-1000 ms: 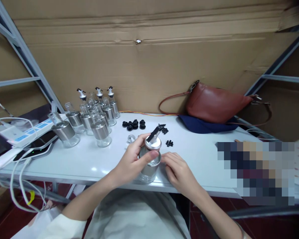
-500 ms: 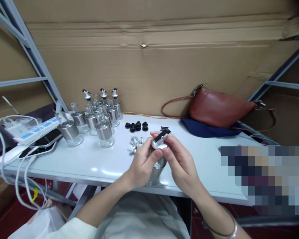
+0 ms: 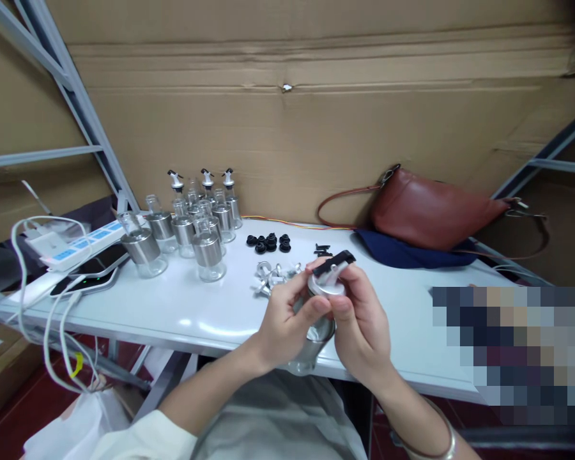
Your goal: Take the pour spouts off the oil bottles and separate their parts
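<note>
Near the front edge of the table, my left hand [image 3: 287, 319] and my right hand [image 3: 365, 329] close around a silver pourer spout [image 3: 329, 286] with a black lever on top. Both thumbs press its rim. Below the spout is a glass bottle [image 3: 303, 365] with a steel sleeve, slightly tilted and partly covered by my fingers. How the spout meets the bottle neck is hidden. Just behind my left hand lie several silver spout parts [image 3: 264, 278]. Farther back sit several black stoppers [image 3: 271, 242] and a few small black levers [image 3: 322, 249].
Several steel-sleeved glass bottles [image 3: 208, 249] stand at the left, some at the back with spouts. A power strip [image 3: 84, 246] and phones with cables [image 3: 89, 281] lie left of them. A brown handbag [image 3: 436, 211] rests on dark blue cloth [image 3: 397, 252] at the right. Cardboard [image 3: 287, 140] walls the back.
My hands, the spout and the bottle appear slightly lower and farther right, with the spout's lever turned more sideways. The whole view has shifted a little. Both hands keep their hold.
</note>
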`<state>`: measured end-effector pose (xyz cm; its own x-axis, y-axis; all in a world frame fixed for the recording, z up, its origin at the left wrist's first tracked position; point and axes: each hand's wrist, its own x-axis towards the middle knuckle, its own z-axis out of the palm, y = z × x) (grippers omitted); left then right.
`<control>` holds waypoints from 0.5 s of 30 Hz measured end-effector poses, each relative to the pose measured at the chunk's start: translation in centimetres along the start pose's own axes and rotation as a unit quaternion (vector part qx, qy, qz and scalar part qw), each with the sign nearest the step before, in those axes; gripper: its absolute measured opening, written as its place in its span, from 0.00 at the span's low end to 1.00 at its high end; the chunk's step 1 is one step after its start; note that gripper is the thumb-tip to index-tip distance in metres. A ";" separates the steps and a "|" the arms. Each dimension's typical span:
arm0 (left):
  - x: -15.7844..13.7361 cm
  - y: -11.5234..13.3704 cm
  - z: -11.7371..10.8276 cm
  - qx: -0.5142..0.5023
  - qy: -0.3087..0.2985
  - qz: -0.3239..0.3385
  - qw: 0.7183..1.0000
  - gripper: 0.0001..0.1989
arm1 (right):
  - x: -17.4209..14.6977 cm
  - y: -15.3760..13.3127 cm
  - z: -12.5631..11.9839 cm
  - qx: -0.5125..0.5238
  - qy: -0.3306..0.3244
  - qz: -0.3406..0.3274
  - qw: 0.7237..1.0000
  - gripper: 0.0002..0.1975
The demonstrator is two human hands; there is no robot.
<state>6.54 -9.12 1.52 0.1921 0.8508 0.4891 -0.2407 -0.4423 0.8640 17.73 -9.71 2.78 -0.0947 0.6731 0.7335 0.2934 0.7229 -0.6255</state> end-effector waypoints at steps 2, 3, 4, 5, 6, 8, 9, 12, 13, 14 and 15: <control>-0.4 0.3 0.0 0.011 -0.001 -0.006 1.000 0.30 | -0.2 -0.3 0.2 0.022 0.011 0.020 0.999 0.19; -0.6 0.4 -0.1 0.008 -0.004 -0.014 1.000 0.29 | -0.3 -0.5 0.3 0.039 0.015 0.031 0.999 0.19; -0.9 0.5 -0.1 0.001 -0.010 -0.025 1.000 0.29 | -0.4 -0.7 0.3 0.057 0.018 0.041 0.997 0.19; -1.1 0.7 -0.1 -0.009 -0.018 -0.037 0.999 0.28 | -0.6 -0.8 0.4 0.074 0.020 0.051 0.996 0.19; -1.3 0.8 -0.2 -0.017 -0.027 -0.049 0.998 0.28 | -0.7 -1.0 0.4 0.090 0.021 0.062 0.994 0.19; -1.5 1.3 -0.3 -0.018 -0.040 -0.064 0.997 0.27 | -0.9 -1.4 0.5 0.109 0.023 0.080 0.991 0.19; -1.6 1.5 -0.4 -0.011 -0.043 -0.063 0.997 0.27 | -1.1 -1.6 0.5 0.113 0.026 0.082 0.990 0.19; -1.7 2.5 -0.4 0.010 -0.062 -0.055 0.997 0.27 | -1.3 -2.2 0.7 0.105 0.044 0.055 0.992 0.18; -1.8 2.9 -0.4 0.010 -0.072 -0.055 0.996 0.27 | -1.4 -2.3 0.7 0.100 0.052 0.037 0.993 0.18; -1.9 3.2 -0.4 0.008 -0.081 -0.056 0.995 0.27 | -1.6 -2.3 0.6 0.094 0.058 0.013 0.994 0.17; -2.1 3.5 -0.3 0.003 -0.091 -0.058 0.994 0.27 | -1.8 -2.3 0.4 0.084 0.063 -0.010 0.994 0.17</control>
<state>4.99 -12.32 3.50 0.3866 0.8312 0.3995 -0.2006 -0.3470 0.9162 16.90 -12.49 2.79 0.0237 0.6407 0.7674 0.1285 0.7593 -0.6379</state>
